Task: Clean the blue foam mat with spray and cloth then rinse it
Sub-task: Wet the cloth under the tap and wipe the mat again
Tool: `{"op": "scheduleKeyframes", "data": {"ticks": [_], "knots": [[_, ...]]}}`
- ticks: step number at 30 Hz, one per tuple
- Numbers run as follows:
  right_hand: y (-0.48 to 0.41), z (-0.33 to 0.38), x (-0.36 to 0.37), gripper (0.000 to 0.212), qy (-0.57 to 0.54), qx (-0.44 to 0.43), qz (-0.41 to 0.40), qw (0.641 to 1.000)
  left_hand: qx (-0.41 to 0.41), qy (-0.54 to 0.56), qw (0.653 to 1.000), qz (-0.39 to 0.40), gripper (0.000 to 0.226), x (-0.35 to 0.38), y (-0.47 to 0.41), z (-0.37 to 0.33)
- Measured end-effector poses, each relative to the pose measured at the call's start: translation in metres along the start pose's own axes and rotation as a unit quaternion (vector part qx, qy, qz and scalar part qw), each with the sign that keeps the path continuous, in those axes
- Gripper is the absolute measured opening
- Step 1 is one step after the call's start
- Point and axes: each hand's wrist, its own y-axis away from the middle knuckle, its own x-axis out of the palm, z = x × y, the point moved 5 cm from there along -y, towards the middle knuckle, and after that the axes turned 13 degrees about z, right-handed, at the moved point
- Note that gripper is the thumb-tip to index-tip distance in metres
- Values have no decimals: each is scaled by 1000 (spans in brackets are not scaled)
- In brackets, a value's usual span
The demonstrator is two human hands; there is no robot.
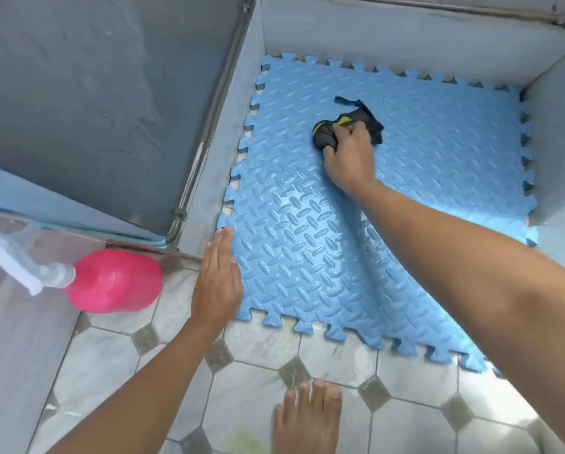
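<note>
The blue foam mat (421, 178), with jigsaw edges and a ridged, wet-looking surface, lies flat on the floor in a walled corner. A dark cloth with yellow markings (346, 121) is bunched on the mat's far middle, and my right hand (348, 155) grips it and presses it onto the mat. At the mat's left edge, my left hand (217, 278) lies flat with fingers together, palm down, holding nothing. The pink spray bottle (117, 280) with a clear trigger head lies on its side at the left, a little away from my left hand.
Grey walls (405, 37) close in the mat at the back, left and right. Wet white floor tiles (307, 352) with dark diamond insets spread in front. My bare foot (307, 417) stands on the tiles below the mat's front edge. A metal door frame (209, 132) runs along the left.
</note>
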Motion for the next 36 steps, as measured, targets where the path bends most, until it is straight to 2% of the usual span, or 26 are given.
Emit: {"op": "scheduleKeyframes", "data": {"ticks": [2, 4, 7, 8, 10, 13, 16, 18, 20, 21, 23, 25, 28, 31, 33, 34, 35, 36], "knots": [[10, 48, 28, 46, 15, -76, 26, 997, 1, 4, 1000, -2, 51, 0, 2, -2], [37, 84, 52, 45, 47, -188, 80, 978, 15, 0, 1000, -6, 45, 0, 1, -1], [86, 94, 68, 48, 108, -356, 168, 913, 30, -21, 999, -12, 37, 0, 0, 1], [97, 85, 66, 48, 124, -383, 193, 895, 32, -26, 999, -13, 36, 0, 0, 1], [104, 53, 51, 47, 152, -389, 211, 884, 39, -34, 999, -14, 36, 1, 1, 1], [81, -14, 5, 50, 171, -301, 164, 924, 46, -36, 998, -14, 36, 2, 0, 2], [48, -87, -49, 46, 153, -110, 67, 980, 45, -41, 998, -18, 36, 2, 0, 2], [35, -115, -67, 42, 110, 23, 0, 994, 44, -43, 998, -20, 35, 1, 1, 1], [30, -106, -59, 43, 75, 86, -35, 993, 45, -44, 998, -18, 35, 0, 1, -1], [32, -89, -47, 43, 65, 72, -37, 995, 45, -47, 998, -17, 35, -1, 1, -2], [46, -42, -21, 43, 59, -8, -26, 998, 40, -52, 998, -16, 35, -1, 0, -2], [76, -1, 6, 41, 69, -105, 25, 992, 36, -54, 998, -16, 36, -1, 1, -2], [140, 39, 41, 38, 105, -270, 145, 946, 31, -56, 998, -8, 37, -1, 1, -2], [206, 30, 53, 36, 130, -417, 254, 863, 22, -51, 998, 5, 39, 0, 1, -2], [231, 0, 41, 31, 160, -475, 291, 815, 17, -49, 999, 9, 39, -1, 0, -2], [233, -18, 29, 29, 180, -487, 292, 803, 16, -47, 999, 10, 40, -1, 0, -3], [228, -38, 16, 29, 193, -482, 283, 806, 16, -47, 999, 12, 41, 0, 1, -2], [215, -57, 1, 33, 203, -455, 266, 825, 17, -48, 999, 12, 42, 0, 1, -2]]}}
